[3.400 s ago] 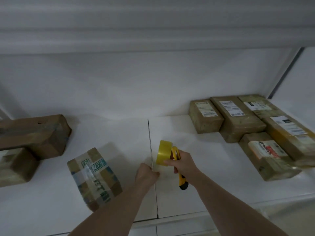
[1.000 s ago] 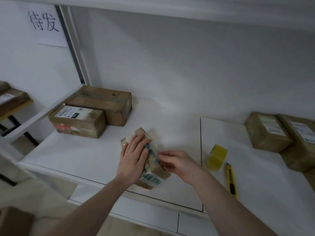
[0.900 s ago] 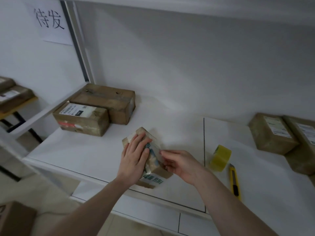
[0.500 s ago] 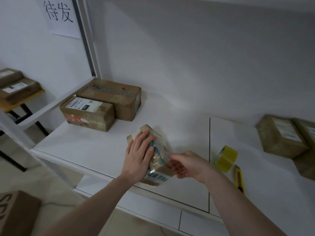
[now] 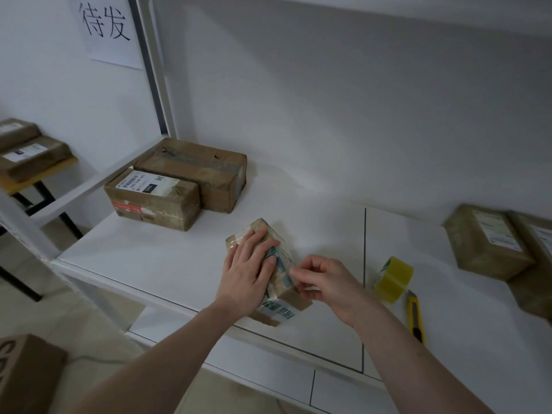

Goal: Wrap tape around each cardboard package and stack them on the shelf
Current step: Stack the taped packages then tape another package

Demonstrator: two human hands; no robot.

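A small cardboard package [image 5: 279,310] with clear tape and green-blue print stands tilted on the white shelf [image 5: 167,258] near its front edge. My left hand [image 5: 248,270] presses flat on the package's top face, fingers straight. My right hand [image 5: 325,285] is at the package's right side, thumb and curled fingers pinching at its taped edge. A yellow tape roll [image 5: 392,279] lies on the shelf just right of my right hand. Beside the roll, nearer the front, lies a yellow utility knife [image 5: 416,316].
Two taped brown boxes [image 5: 155,198] [image 5: 197,171] sit at the shelf's back left. More labelled boxes [image 5: 490,240] lie at the right. A white upright [image 5: 152,64] bounds the left. A side table with packages [image 5: 27,150] and a floor box [image 5: 24,375] stand left.
The tape roll and knife, earlier held in my right hand, now lie on the shelf. Both hands have gone to the small package, and my right fingers have shifted along its side.
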